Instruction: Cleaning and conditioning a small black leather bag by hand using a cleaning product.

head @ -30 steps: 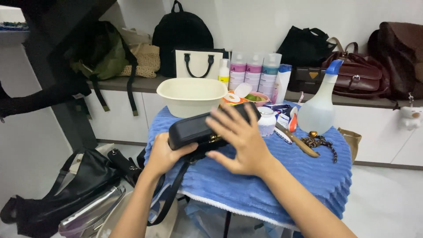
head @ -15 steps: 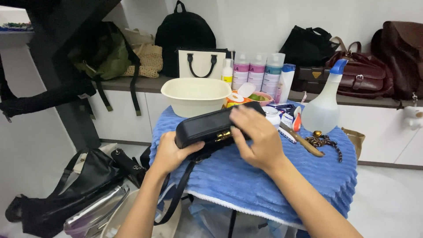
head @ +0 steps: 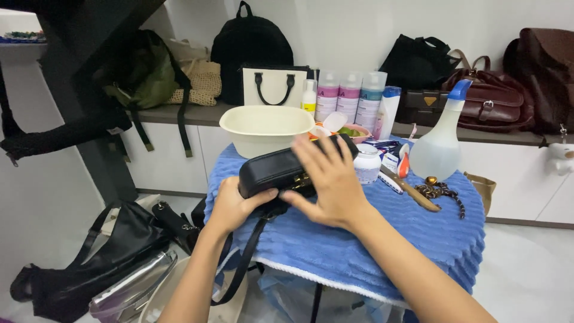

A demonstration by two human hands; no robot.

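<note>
A small black handbag (head: 272, 169) with a gold clasp lies tilted on the blue towel (head: 371, 233) that covers the round table. My left hand (head: 233, 206) grips the bag's near left end, thumb on top. Spread flat over the bag's front and clasp is my right hand (head: 329, 179), fingers apart. The bag's black strap (head: 239, 263) hangs down over the table's front edge.
Behind the bag stand a cream basin (head: 266, 128), three pink and blue bottles (head: 350, 96), a white jar (head: 366, 162), a spray bottle (head: 439, 143), a wooden-handled brush (head: 409, 191) and a dark strap piece (head: 439, 192). Bags line the shelf behind; a black bag (head: 89, 263) lies on the floor at left.
My right hand slid back left along the bag and flattened, fingers spread, after curling over its right part half a second ago. The left hand keeps its grip.
</note>
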